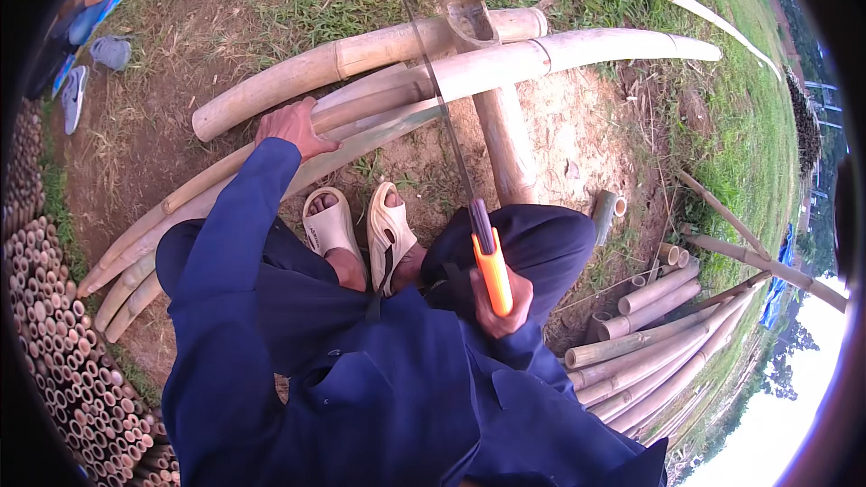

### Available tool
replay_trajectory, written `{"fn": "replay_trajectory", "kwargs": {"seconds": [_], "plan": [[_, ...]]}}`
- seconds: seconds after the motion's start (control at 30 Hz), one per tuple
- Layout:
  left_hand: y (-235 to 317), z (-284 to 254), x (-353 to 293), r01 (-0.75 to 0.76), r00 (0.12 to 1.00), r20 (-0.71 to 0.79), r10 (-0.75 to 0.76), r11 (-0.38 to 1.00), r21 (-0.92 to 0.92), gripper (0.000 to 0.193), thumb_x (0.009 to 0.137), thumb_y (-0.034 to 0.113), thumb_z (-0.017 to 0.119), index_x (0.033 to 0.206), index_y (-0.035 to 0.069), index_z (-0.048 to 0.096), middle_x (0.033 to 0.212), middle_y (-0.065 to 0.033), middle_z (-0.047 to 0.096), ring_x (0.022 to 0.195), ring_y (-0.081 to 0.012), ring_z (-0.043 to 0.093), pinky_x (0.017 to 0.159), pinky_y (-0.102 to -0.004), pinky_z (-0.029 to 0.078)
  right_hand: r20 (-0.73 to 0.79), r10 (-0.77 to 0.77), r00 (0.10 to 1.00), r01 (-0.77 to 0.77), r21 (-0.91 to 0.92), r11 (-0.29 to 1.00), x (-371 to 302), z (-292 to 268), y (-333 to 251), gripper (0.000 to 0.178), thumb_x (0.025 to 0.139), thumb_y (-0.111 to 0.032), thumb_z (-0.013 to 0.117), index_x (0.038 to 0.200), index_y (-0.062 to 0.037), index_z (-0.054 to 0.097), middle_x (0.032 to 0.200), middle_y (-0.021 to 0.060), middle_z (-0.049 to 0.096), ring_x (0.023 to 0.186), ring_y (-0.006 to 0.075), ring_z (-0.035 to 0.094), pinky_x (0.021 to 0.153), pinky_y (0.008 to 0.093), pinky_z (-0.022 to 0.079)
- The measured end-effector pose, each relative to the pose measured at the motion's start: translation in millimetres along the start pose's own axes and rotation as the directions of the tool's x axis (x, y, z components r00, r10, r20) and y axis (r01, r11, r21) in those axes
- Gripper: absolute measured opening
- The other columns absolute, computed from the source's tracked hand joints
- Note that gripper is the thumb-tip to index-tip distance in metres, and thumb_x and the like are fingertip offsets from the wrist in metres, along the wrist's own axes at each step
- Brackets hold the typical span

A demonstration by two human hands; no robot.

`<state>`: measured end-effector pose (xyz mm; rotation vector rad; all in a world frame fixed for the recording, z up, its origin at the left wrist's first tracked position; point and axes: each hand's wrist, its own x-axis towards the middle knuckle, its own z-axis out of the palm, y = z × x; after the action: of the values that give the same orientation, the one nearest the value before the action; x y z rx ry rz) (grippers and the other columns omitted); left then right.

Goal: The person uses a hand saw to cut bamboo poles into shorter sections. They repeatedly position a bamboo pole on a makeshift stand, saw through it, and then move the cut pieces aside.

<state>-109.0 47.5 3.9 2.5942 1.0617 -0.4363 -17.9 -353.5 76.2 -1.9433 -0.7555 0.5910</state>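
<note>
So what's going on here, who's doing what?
A person in dark blue, knees apart, holds an orange-handled saw in the right hand, while the left hand is on the bamboo. In this view the blade crosses the bamboo; whether it has cut in, I can't tell. A bamboo post stretches out in front, with bundled bamboo at far left and loose poles at lower right.

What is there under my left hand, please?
Under the left hand is bamboo, which shows on both sides of it. The surface beneath the palm is covered, so it cannot be seen.
</note>
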Motion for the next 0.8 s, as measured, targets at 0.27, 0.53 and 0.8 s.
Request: {"fn": "replay_trajectory", "kwargs": {"seconds": [0.27,0.53,0.8], "plan": [[9,-1,10,-0.019,0.998,-0.067,0.02,1.0,0.013,0.084,0.064,0.059,0.085,0.125,0.005,0.065,0.11,-0.0221,0.074,0.107,-0.0365,0.072,0.097,-0.0487,0.054,-0.105,-0.104,0.989,0.114,0.088,0.99,109,39,11,0.015,0.094,-0.01,0.072,0.094,0.0033,0.066,0.063,0.0139,0.057,0.053,0.0187,0.052,0.055,0.0349,0.045],[4,-1,10,-0.017,1.0,0.004,0.017,0.999,-0.044,0.084,0.064,0.059,0.085,0.123,0.004,0.065,0.109,-0.0219,0.074,0.107,-0.037,0.071,0.097,-0.0491,0.054,-0.038,-0.013,0.999,0.013,0.005,1.0,-2,-11,-2,0.01,0.094,-0.005,0.071,0.098,0.0036,0.07,0.07,0.0095,0.065,0.059,0.018,0.063,0.059,0.0331,0.051],[1,-4,15,-0.045,0.999,-0.031,0.044,0.999,-0.024,0.093,0.062,0.068,0.084,0.129,0.006,0.066,0.123,-0.0221,0.071,0.117,-0.0371,0.067,0.104,-0.0488,0.05,-0.115,-0.056,0.992,0.072,0.135,0.988,118,36,21,0.016,0.092,-0.012,0.074,0.095,0.0033,0.068,0.068,0.011,0.063,0.061,0.0154,0.06,0.061,0.0341,0.049]]}}
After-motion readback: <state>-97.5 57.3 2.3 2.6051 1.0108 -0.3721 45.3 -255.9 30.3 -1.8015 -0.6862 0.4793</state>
